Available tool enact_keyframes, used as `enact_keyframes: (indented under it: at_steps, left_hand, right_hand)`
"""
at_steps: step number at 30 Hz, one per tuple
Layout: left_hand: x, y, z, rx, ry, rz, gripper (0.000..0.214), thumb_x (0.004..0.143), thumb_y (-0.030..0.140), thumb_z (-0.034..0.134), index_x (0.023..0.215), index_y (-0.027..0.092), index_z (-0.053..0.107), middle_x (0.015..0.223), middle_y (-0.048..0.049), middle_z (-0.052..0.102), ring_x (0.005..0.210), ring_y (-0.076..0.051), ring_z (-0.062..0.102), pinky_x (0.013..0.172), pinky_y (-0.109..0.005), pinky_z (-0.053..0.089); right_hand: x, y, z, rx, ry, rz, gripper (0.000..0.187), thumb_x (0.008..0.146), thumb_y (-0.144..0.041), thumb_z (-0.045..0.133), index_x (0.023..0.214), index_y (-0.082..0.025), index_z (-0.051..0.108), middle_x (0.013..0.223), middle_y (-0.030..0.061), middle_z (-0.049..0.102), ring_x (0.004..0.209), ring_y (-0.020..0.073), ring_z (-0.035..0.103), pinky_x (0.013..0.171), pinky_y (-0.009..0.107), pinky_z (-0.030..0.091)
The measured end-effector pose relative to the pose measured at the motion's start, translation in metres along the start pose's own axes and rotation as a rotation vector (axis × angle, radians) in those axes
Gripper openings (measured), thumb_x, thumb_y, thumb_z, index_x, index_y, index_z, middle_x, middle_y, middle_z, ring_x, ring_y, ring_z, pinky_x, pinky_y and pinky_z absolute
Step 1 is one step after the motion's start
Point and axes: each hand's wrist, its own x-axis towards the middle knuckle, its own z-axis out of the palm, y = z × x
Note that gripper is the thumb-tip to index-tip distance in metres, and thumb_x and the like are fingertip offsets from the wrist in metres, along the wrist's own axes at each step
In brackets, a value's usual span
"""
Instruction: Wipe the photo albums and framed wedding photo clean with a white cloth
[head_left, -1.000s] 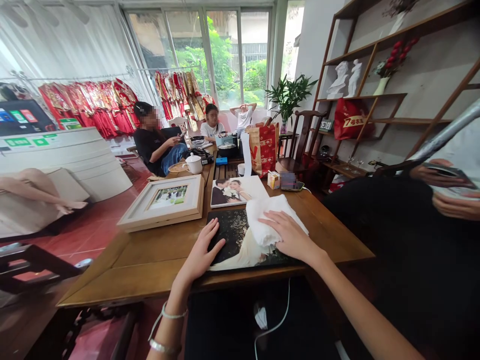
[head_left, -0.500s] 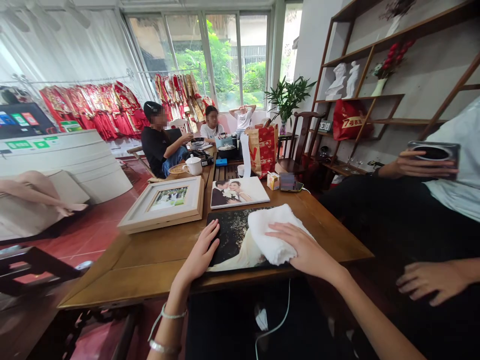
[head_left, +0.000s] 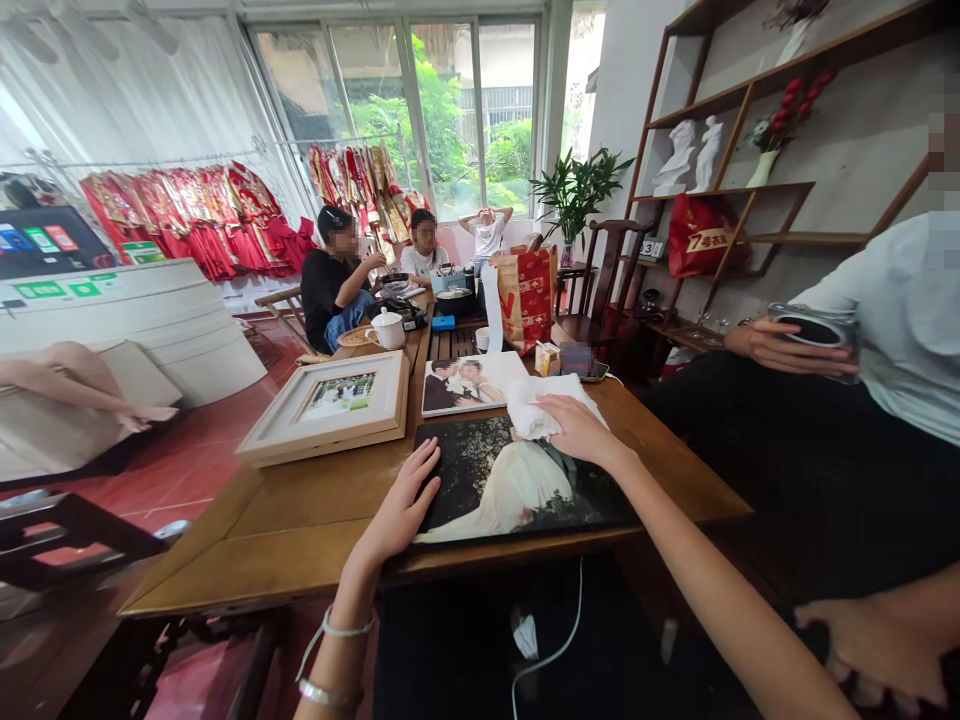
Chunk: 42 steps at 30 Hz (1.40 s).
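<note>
A dark photo panel [head_left: 517, 490] with a pale gown in its picture lies flat at the near edge of the wooden table. Resting on its left edge is my left hand [head_left: 405, 495], fingers stretched out and holding nothing. My right hand [head_left: 581, 430] grips a folded white towel [head_left: 536, 405] and presses it at the panel's far right corner. The towel covers that corner and reaches toward a white-edged couple photo [head_left: 472, 383] just behind. To the left, a framed picture [head_left: 334, 400] with a wide pale border lies on the table.
A white lidded teapot [head_left: 386, 328], a red paper bag [head_left: 525, 300], a small box [head_left: 547, 357] and a phone [head_left: 581, 362] stand farther back. At right, a seated person holds a phone [head_left: 814, 335]. Several people sit at the far end. A white cable [head_left: 559, 640] hangs below the near edge.
My right hand has slid the towel away from me to the panel's far edge, uncovering more of the picture. My left hand has stayed put. The person at right has lowered the phone.
</note>
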Motion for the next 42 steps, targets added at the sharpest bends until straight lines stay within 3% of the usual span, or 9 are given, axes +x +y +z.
enact_keyframes:
  at_steps: [5,14,18,23,35,39,42]
  left_hand:
    - [0.000,0.002,0.001,0.006,0.023,-0.007,0.044,0.094,0.032,0.039,0.138,0.026,0.042,0.151,-0.0047,0.031,0.141,-0.019,0.024,0.116,-0.045,0.018]
    - [0.000,0.003,0.002,0.015,0.029,-0.014,0.045,0.094,0.032,0.039,0.137,0.023,0.043,0.151,-0.0060,0.032,0.140,-0.020,0.025,0.116,-0.045,0.018]
    - [0.000,0.001,0.002,0.012,0.036,-0.008,0.045,0.093,0.033,0.041,0.137,0.025,0.043,0.151,-0.0051,0.033,0.140,-0.020,0.025,0.116,-0.045,0.018]
    - [0.000,0.001,0.002,0.013,0.035,-0.001,0.045,0.093,0.033,0.040,0.137,0.025,0.043,0.150,-0.0052,0.033,0.140,-0.020,0.026,0.116,-0.045,0.019]
    - [0.000,0.003,0.001,0.001,0.020,-0.014,0.045,0.094,0.037,0.039,0.137,0.025,0.042,0.151,-0.0057,0.031,0.141,-0.020,0.023,0.116,-0.043,0.017]
    - [0.000,0.004,0.000,0.002,0.016,-0.020,0.045,0.094,0.036,0.039,0.138,0.025,0.042,0.152,-0.0059,0.031,0.141,-0.020,0.023,0.117,-0.043,0.016]
    - [-0.001,0.004,0.001,0.006,0.013,-0.022,0.045,0.094,0.034,0.039,0.138,0.024,0.041,0.152,-0.0064,0.030,0.141,-0.020,0.023,0.117,-0.043,0.016]
  right_hand:
    - [-0.019,-0.018,-0.001,-0.015,-0.015,-0.022,0.066,0.065,-0.008,0.050,0.130,-0.018,0.052,0.140,0.0107,0.047,0.131,0.0263,0.038,0.111,0.049,0.023]
    - [-0.115,-0.065,-0.013,0.039,-0.088,-0.081,0.086,0.056,-0.001,0.045,0.138,-0.029,0.042,0.148,0.0023,0.036,0.138,0.0228,0.027,0.115,0.049,0.019]
    - [-0.129,-0.067,-0.024,0.102,-0.126,-0.093,0.083,0.060,-0.001,0.046,0.137,-0.031,0.044,0.147,0.0003,0.038,0.137,0.0231,0.029,0.115,0.049,0.020]
    - [-0.108,-0.054,-0.023,0.138,-0.108,-0.093,0.078,0.061,-0.004,0.046,0.134,-0.030,0.048,0.145,0.0023,0.042,0.135,0.0239,0.033,0.113,0.051,0.022]
    - [-0.009,-0.033,0.000,0.028,-0.081,-0.021,0.069,0.065,-0.009,0.048,0.134,-0.019,0.049,0.143,0.0101,0.043,0.134,0.0255,0.034,0.111,0.046,0.024]
    - [0.000,-0.039,0.004,-0.001,-0.099,0.054,0.068,0.069,-0.010,0.048,0.137,-0.018,0.045,0.147,0.0119,0.038,0.136,0.0277,0.030,0.112,0.050,0.019]
    - [-0.014,-0.045,0.002,-0.006,-0.112,0.045,0.071,0.068,-0.009,0.049,0.137,-0.019,0.044,0.149,0.0102,0.035,0.138,0.0271,0.027,0.113,0.051,0.016]
